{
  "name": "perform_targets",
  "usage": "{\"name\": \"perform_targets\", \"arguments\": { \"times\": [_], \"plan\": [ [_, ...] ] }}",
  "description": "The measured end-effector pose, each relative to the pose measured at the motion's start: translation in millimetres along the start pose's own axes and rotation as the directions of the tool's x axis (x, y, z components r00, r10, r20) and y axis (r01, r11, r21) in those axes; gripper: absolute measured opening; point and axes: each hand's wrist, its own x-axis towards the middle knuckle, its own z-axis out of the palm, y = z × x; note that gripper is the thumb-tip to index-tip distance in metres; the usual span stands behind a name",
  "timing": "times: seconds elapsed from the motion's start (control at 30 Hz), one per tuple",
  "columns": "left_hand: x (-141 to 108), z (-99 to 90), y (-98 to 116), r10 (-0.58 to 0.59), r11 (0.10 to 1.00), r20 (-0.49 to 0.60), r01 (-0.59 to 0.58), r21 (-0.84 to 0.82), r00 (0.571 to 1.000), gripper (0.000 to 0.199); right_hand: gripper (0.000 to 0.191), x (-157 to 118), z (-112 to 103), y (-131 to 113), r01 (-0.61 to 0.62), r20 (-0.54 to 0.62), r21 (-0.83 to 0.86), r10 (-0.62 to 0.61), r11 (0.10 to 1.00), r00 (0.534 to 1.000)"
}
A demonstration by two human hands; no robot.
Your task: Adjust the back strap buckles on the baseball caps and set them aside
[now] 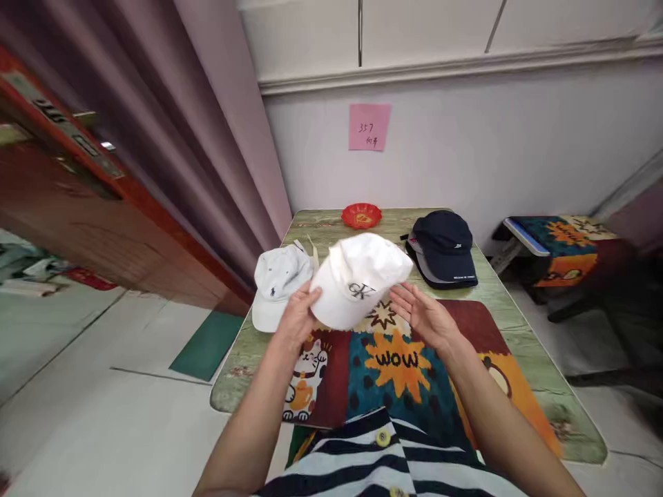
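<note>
A white cap (pixel 370 266) with a dark monogram is held up over the table, its brim tilted toward the lower left. My left hand (pixel 299 314) pinches the left edge of the brim between thumb and fingers. Beside the cap's right side, my right hand (pixel 422 314) is spread with its palm toward the cap; its fingertips are at the cap's lower edge. A pale cap (pixel 282 276) with a small dark logo lies left of the held cap. On the right sits a navy cap (pixel 443 238), stacked on at least one other cap.
A red scalloped dish (pixel 361 215) stands at the back of the green wood-patterned table (pixel 543 359). A colourful mat (pixel 398 386) covers the front. A pink note (pixel 369 127) is on the wall. Left are a curtain and an orange-brown door; a stool (pixel 564 241) stands right.
</note>
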Motion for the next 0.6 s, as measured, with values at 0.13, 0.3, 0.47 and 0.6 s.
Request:
{"name": "perform_targets", "arguments": {
  "times": [0.13,0.3,0.47,0.6],
  "plan": [
    [25,-28.5,55,0.276,0.955,-0.182,-0.291,-0.058,0.944,0.037,0.027,0,-9,4,-0.044,0.102,-0.055,0.049,0.998,0.994],
    [43,-89.1,65,0.292,0.936,-0.525,-0.353,-0.016,0.8,0.018,0.022,4,-11,11,-0.081,0.111,-0.052,0.086,0.995,0.99],
    [40,-139.8,34,0.264,0.954,-0.752,-0.046,0.298,0.605,0.011,0.021,7,-9,16,-0.106,0.081,-0.054,0.11,0.993,0.991],
    [36,-153.9,28,0.349,0.9,-0.754,0.026,0.436,0.556,0.023,0.02,8,-10,16,-0.1,0.054,-0.037,0.101,0.994,0.993]
  ]
}}
